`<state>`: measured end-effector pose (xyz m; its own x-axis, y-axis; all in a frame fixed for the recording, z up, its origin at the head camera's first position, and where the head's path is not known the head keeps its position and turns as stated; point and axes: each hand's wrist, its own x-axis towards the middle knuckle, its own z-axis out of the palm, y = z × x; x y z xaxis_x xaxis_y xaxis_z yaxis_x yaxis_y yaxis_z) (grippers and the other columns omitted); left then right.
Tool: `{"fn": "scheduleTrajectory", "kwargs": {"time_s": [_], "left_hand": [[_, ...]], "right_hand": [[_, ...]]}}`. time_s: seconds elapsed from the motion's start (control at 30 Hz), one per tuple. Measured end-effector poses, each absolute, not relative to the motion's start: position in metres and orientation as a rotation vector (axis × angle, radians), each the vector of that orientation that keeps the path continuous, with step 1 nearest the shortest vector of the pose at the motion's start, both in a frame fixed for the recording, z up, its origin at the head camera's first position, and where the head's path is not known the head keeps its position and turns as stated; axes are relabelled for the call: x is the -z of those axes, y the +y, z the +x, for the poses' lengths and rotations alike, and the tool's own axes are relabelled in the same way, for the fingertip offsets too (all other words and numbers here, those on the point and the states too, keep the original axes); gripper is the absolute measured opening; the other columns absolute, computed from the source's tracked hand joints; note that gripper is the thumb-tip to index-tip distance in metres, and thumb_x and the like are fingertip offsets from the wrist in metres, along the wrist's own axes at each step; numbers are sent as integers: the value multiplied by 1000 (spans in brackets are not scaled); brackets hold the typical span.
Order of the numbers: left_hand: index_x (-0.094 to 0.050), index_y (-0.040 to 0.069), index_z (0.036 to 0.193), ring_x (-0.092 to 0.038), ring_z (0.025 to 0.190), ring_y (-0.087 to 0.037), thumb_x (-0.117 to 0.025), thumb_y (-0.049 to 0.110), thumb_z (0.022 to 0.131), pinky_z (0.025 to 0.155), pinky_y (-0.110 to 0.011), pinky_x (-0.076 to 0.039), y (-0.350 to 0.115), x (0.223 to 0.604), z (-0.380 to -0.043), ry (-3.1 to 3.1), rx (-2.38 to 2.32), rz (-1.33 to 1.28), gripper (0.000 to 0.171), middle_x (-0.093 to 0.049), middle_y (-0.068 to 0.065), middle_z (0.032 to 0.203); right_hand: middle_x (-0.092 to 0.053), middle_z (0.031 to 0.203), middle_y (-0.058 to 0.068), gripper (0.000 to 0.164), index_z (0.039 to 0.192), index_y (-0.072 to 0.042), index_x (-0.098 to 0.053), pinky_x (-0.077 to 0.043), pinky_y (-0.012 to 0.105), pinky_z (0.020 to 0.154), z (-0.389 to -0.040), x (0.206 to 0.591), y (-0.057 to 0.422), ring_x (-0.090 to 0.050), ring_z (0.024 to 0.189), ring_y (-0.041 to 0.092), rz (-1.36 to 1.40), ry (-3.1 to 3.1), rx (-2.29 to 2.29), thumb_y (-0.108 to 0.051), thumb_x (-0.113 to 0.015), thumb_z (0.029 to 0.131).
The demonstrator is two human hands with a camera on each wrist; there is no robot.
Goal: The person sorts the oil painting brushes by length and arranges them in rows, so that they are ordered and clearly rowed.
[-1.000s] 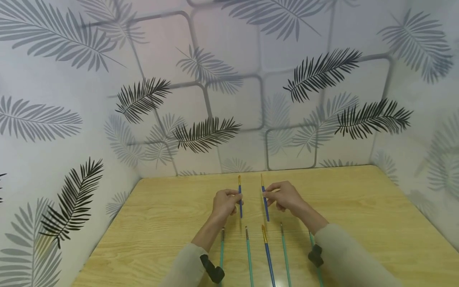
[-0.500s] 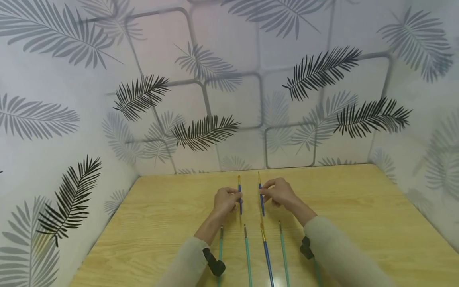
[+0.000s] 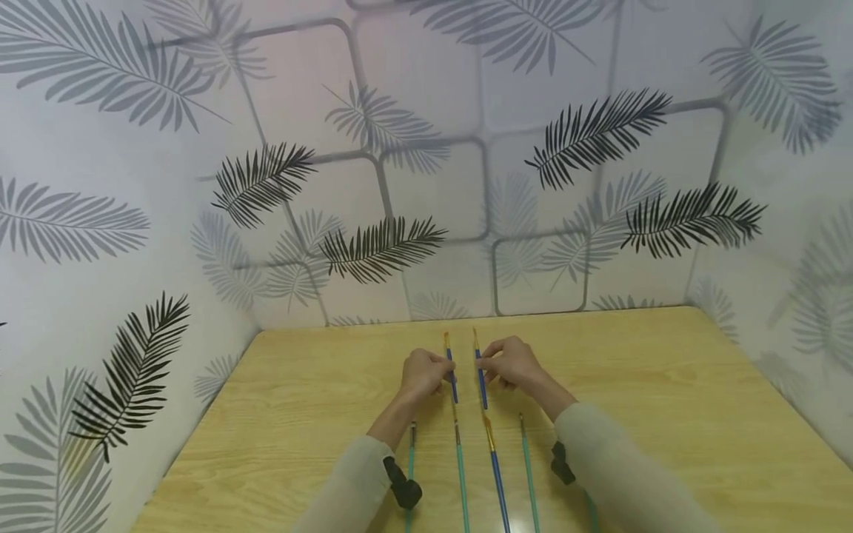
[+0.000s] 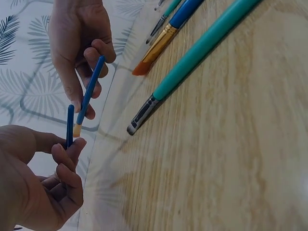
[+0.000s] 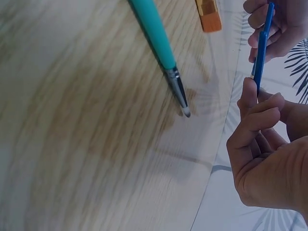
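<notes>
My left hand (image 3: 424,372) pinches a blue paintbrush (image 3: 452,377) between thumb and fingers, its orange bristles pointing to the wall. Across a small gap, my right hand (image 3: 514,363) pinches a second blue paintbrush (image 3: 481,381), held almost parallel to the first with its bristles also pointing away. Both brushes are raised over the far part of the table. In the left wrist view, the left hand (image 4: 41,178) grips its brush low, and the right hand (image 4: 81,43) faces it. In the right wrist view the two blue handles overlap above the right hand (image 5: 269,149).
On the wooden table (image 3: 300,414) several brushes lie in a row toward me: teal ones (image 3: 462,474) and a blue one (image 3: 497,481) with orange bristles. The patterned wall (image 3: 440,281) borders the table's far edge. Sleeves partly cover the outer teal brushes.
My right hand has moved left with its blue paintbrush, narrowing the gap between the two brushes. The left brush has tilted slightly, its lower end shifting right.
</notes>
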<state>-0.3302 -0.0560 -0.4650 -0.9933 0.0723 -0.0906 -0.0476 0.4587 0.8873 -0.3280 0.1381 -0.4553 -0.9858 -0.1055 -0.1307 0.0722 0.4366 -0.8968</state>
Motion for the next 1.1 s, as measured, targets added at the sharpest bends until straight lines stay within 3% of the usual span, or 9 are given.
{"fn": "scheduleTrajectory", "kwargs": {"time_s": [0.27, 0.53, 0.67, 0.83, 0.93, 1.1], "left_hand": [[-73, 0, 102, -64, 60, -17, -68, 17, 92, 55, -23, -53, -58, 469, -335, 2629, -1503, 17, 20, -75, -7, 85], [-75, 1, 95, -70, 62, -17, -69, 17, 90, 59, -25, -57, -58, 477, -339, 2699, -1419, 20, 17, -75, -8, 81], [-77, 2, 85, -64, 52, -14, -69, 16, 88, 46, -19, -48, -57, 479, -343, 2754, -1357, 24, 16, -73, -5, 68], [-75, 5, 71, -44, 39, -7, -69, 15, 88, 36, -16, -32, -56, 480, -345, 2793, -1310, 35, 20, -60, 0, 50], [-73, 6, 65, -39, 38, -6, -69, 15, 88, 35, -17, -28, -56, 480, -345, 2809, -1295, 45, 25, -53, 3, 46], [-70, 7, 62, -42, 39, -6, -68, 15, 88, 35, -16, -29, -55, 482, -345, 2827, -1270, 75, 28, -57, 2, 48]], "right_hand": [[-74, 76, 20, 19, 106, 2, -70, -37, 18, 40, -332, 456, 140, -46, 39, 9, -71, 2518, 1571, -12, -69, 93], [-73, 73, 18, 16, 100, 0, -72, -36, 19, 40, -338, 461, 135, -45, 40, 9, -65, 2537, 1531, -13, -71, 92], [-73, 73, 18, 14, 97, -1, -72, -36, 19, 40, -338, 460, 132, -48, 40, 10, -50, 2544, 1503, -13, -72, 91], [-74, 74, 18, 14, 97, 1, -72, -36, 18, 40, -337, 457, 129, -50, 42, 10, -63, 2525, 1461, -13, -71, 91], [-75, 74, 16, 15, 98, 0, -71, -37, 17, 41, -338, 456, 127, -51, 43, 9, -60, 2523, 1411, -13, -72, 91], [-75, 73, 12, 12, 93, -1, -71, -43, 19, 43, -339, 458, 125, -56, 46, 11, -62, 2561, 1354, -13, -72, 91]]}}
